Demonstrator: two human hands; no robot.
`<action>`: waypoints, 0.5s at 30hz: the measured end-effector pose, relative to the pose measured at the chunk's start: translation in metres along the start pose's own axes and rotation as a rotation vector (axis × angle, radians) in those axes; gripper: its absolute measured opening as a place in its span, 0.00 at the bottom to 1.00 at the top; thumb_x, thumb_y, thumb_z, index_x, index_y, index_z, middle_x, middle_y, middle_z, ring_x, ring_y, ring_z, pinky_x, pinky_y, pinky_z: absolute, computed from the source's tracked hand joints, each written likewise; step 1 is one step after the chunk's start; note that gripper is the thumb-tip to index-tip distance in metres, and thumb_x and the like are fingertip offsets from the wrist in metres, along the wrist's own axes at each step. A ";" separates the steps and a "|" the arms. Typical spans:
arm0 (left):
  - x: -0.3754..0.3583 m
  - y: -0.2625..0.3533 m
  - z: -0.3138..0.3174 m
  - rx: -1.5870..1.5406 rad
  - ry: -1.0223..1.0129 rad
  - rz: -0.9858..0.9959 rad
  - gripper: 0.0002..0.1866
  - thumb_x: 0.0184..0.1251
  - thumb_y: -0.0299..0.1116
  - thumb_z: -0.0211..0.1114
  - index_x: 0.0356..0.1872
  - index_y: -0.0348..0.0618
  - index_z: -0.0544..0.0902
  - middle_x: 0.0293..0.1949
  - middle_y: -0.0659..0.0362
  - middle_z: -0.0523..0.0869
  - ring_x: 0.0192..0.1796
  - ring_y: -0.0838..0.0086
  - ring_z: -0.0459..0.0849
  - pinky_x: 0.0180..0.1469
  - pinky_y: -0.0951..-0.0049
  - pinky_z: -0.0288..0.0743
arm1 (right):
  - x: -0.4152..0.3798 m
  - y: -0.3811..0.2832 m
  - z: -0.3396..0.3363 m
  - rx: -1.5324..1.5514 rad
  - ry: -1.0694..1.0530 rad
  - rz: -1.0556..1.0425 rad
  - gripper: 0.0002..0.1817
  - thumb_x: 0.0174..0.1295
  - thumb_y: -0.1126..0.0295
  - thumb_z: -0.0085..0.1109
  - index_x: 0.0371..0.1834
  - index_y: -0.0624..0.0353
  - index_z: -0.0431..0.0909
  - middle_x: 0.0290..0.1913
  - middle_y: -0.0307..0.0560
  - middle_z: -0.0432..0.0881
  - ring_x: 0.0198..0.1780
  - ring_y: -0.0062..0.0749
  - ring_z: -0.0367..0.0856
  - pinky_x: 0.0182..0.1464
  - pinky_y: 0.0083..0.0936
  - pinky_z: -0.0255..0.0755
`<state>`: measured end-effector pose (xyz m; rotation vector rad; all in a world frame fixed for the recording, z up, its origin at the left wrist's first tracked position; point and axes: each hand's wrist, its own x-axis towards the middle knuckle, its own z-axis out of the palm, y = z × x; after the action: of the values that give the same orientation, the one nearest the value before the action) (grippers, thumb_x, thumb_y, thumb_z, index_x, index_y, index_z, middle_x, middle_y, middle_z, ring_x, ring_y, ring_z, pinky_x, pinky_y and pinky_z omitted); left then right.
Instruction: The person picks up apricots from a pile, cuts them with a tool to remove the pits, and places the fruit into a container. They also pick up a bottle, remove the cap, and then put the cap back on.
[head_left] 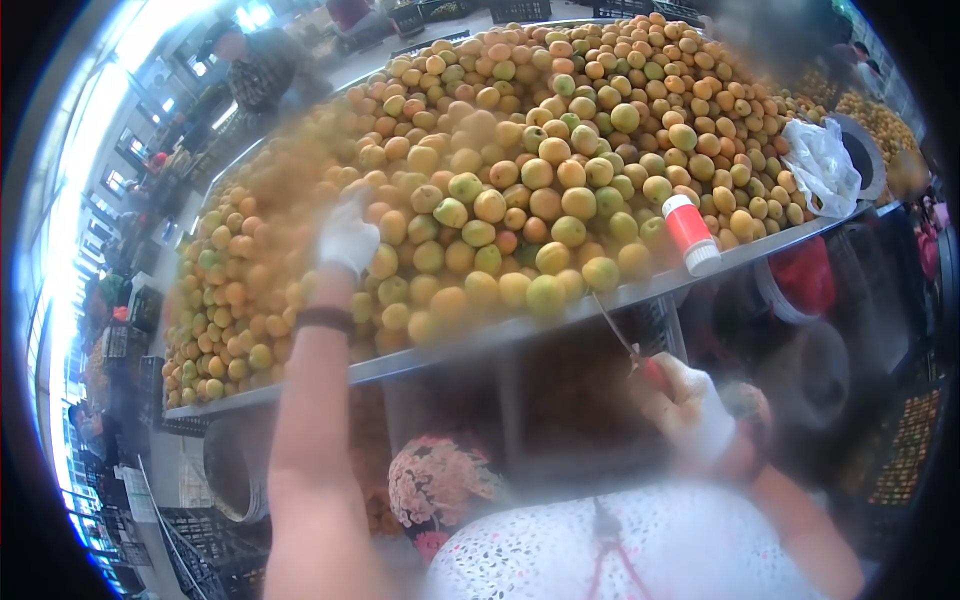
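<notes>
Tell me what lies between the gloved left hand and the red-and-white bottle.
In the head view, only heaped yellow-orange apricots lie between the left hand and the red-and-white plastic bottle at the metal table's edge.

Fruit sorting hall.
Huge apricot heap (540, 170) on a metal-rimmed table (560, 318); black plastic crates (200, 560) stacked around, other workers nearby.

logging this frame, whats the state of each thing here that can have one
left hand: gloved, reaching onto the fruit pile
right hand: gloved, shut on the knife, blade pointing up at the table edge
red bottle: white cap on, standing tilted at the pile's edge
white plastic bag: crumpled, lying on the fruit
</notes>
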<state>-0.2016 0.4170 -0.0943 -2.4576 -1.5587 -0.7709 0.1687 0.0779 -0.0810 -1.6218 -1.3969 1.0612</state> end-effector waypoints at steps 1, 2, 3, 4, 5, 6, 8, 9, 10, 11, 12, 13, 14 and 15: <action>0.009 -0.001 0.002 0.076 -0.197 -0.052 0.28 0.57 0.22 0.58 0.63 0.48 0.78 0.60 0.50 0.81 0.62 0.49 0.79 0.67 0.59 0.72 | 0.006 0.007 0.002 0.064 -0.002 -0.011 0.10 0.63 0.73 0.64 0.46 0.61 0.79 0.33 0.56 0.85 0.35 0.45 0.88 0.39 0.34 0.78; 0.014 -0.002 0.003 0.071 -0.198 -0.045 0.28 0.57 0.22 0.58 0.63 0.48 0.78 0.60 0.50 0.81 0.62 0.49 0.79 0.67 0.59 0.72 | 0.011 0.011 0.003 0.063 0.007 -0.008 0.10 0.63 0.73 0.64 0.46 0.61 0.79 0.33 0.56 0.85 0.35 0.45 0.88 0.39 0.34 0.78; 0.016 -0.002 0.003 0.192 -0.230 0.058 0.28 0.57 0.22 0.58 0.63 0.49 0.78 0.61 0.50 0.80 0.62 0.49 0.78 0.66 0.59 0.72 | 0.015 0.013 0.005 0.046 0.009 -0.039 0.10 0.64 0.73 0.64 0.46 0.61 0.79 0.32 0.56 0.85 0.35 0.44 0.88 0.39 0.33 0.78; 0.017 0.005 -0.001 0.311 -0.262 0.161 0.29 0.57 0.22 0.58 0.63 0.51 0.78 0.61 0.50 0.79 0.62 0.50 0.78 0.66 0.58 0.72 | 0.018 0.017 0.006 0.029 0.011 -0.068 0.10 0.64 0.73 0.63 0.46 0.61 0.79 0.32 0.55 0.85 0.35 0.42 0.88 0.39 0.33 0.78; 0.018 0.015 -0.009 0.298 -0.316 0.139 0.29 0.58 0.22 0.58 0.63 0.54 0.77 0.60 0.50 0.78 0.61 0.49 0.78 0.65 0.57 0.73 | 0.021 0.022 0.007 0.000 0.012 -0.124 0.10 0.65 0.73 0.63 0.47 0.61 0.79 0.31 0.52 0.85 0.33 0.38 0.87 0.37 0.31 0.78; 0.017 0.016 -0.008 0.292 -0.320 0.150 0.29 0.58 0.22 0.58 0.63 0.54 0.77 0.60 0.50 0.78 0.61 0.49 0.78 0.65 0.57 0.73 | 0.023 0.019 0.005 0.001 0.022 -0.115 0.10 0.65 0.73 0.63 0.47 0.61 0.79 0.31 0.52 0.85 0.33 0.38 0.87 0.37 0.31 0.78; 0.017 0.007 -0.011 0.249 -0.326 0.167 0.28 0.59 0.22 0.59 0.63 0.53 0.77 0.60 0.49 0.78 0.61 0.49 0.78 0.65 0.57 0.73 | 0.024 0.010 0.004 0.108 -0.049 -0.029 0.10 0.65 0.73 0.62 0.48 0.61 0.78 0.31 0.49 0.85 0.33 0.33 0.87 0.37 0.29 0.78; 0.015 -0.004 -0.005 0.231 -0.282 0.176 0.27 0.60 0.23 0.61 0.62 0.52 0.77 0.59 0.47 0.78 0.60 0.49 0.79 0.64 0.57 0.74 | 0.024 0.011 0.005 0.107 -0.044 -0.029 0.10 0.65 0.73 0.62 0.48 0.61 0.78 0.31 0.49 0.85 0.33 0.33 0.87 0.37 0.29 0.78; 0.014 -0.006 -0.004 0.227 -0.280 0.183 0.27 0.60 0.23 0.61 0.62 0.52 0.77 0.59 0.47 0.78 0.60 0.49 0.79 0.64 0.57 0.74 | 0.024 0.015 0.006 0.146 -0.029 -0.064 0.09 0.66 0.74 0.62 0.48 0.61 0.78 0.30 0.48 0.84 0.33 0.32 0.86 0.37 0.29 0.77; 0.011 -0.007 -0.003 0.134 -0.234 0.090 0.26 0.60 0.24 0.61 0.62 0.51 0.77 0.58 0.46 0.78 0.59 0.49 0.79 0.63 0.57 0.74 | 0.024 0.019 0.007 0.184 -0.015 -0.100 0.09 0.66 0.74 0.62 0.48 0.61 0.77 0.30 0.47 0.83 0.32 0.30 0.85 0.37 0.28 0.77; 0.007 -0.007 -0.002 0.041 -0.190 -0.002 0.26 0.61 0.24 0.62 0.62 0.49 0.76 0.58 0.45 0.79 0.58 0.49 0.80 0.63 0.58 0.74 | 0.024 0.023 0.008 0.183 -0.009 -0.099 0.09 0.66 0.74 0.62 0.48 0.61 0.77 0.30 0.47 0.83 0.32 0.30 0.85 0.37 0.28 0.77; 0.002 -0.001 -0.009 0.000 -0.121 -0.076 0.26 0.62 0.25 0.62 0.64 0.44 0.76 0.55 0.47 0.81 0.55 0.54 0.82 0.57 0.60 0.77 | 0.023 0.026 0.009 0.247 0.040 -0.155 0.08 0.68 0.73 0.60 0.47 0.61 0.77 0.29 0.46 0.82 0.32 0.29 0.83 0.37 0.27 0.77; -0.005 0.012 -0.023 -0.005 -0.121 -0.068 0.26 0.62 0.25 0.62 0.64 0.44 0.76 0.55 0.47 0.81 0.55 0.54 0.82 0.57 0.60 0.77 | 0.021 0.026 0.009 0.309 0.090 -0.212 0.06 0.70 0.73 0.59 0.47 0.61 0.77 0.29 0.45 0.81 0.31 0.28 0.82 0.36 0.26 0.76; -0.015 0.026 -0.037 -0.553 -0.117 -0.233 0.27 0.63 0.25 0.61 0.66 0.41 0.74 0.55 0.47 0.81 0.52 0.57 0.82 0.55 0.61 0.78 | 0.018 0.023 0.009 0.307 0.099 -0.208 0.06 0.70 0.73 0.59 0.47 0.61 0.77 0.29 0.45 0.81 0.31 0.28 0.82 0.36 0.26 0.76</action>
<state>-0.1972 0.3789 -0.0656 -2.7531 -1.9092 -1.2656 0.1702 0.0932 -0.1078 -1.2616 -1.2387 1.0031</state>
